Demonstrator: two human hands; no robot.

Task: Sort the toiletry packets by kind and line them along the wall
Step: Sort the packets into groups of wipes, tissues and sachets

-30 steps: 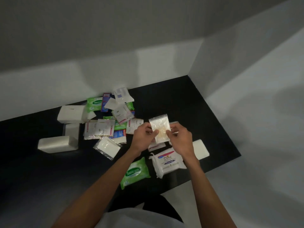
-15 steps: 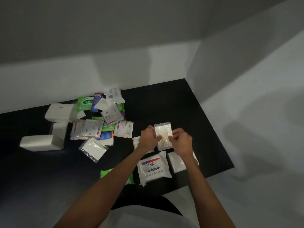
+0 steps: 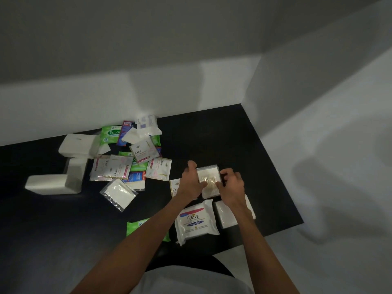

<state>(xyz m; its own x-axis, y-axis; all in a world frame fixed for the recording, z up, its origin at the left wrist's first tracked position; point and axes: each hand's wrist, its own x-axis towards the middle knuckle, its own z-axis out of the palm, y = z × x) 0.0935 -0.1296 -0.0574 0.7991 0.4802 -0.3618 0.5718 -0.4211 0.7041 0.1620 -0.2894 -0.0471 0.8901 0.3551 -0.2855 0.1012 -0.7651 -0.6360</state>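
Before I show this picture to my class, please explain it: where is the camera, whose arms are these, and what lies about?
No machine here: a person wears a camera on the head, so the picture looks forward and down along their own bare arms. The left hand and the right hand together pinch a clear packet holding small pale sticks, over a black surface in a corner of pale walls. Near the person lie a white Dove pack, a green pack partly hidden by the left forearm, and a plain white pack. Further left, by the wall, sit a jumbled heap of sachets and some white tissue packs, not yet sorted.
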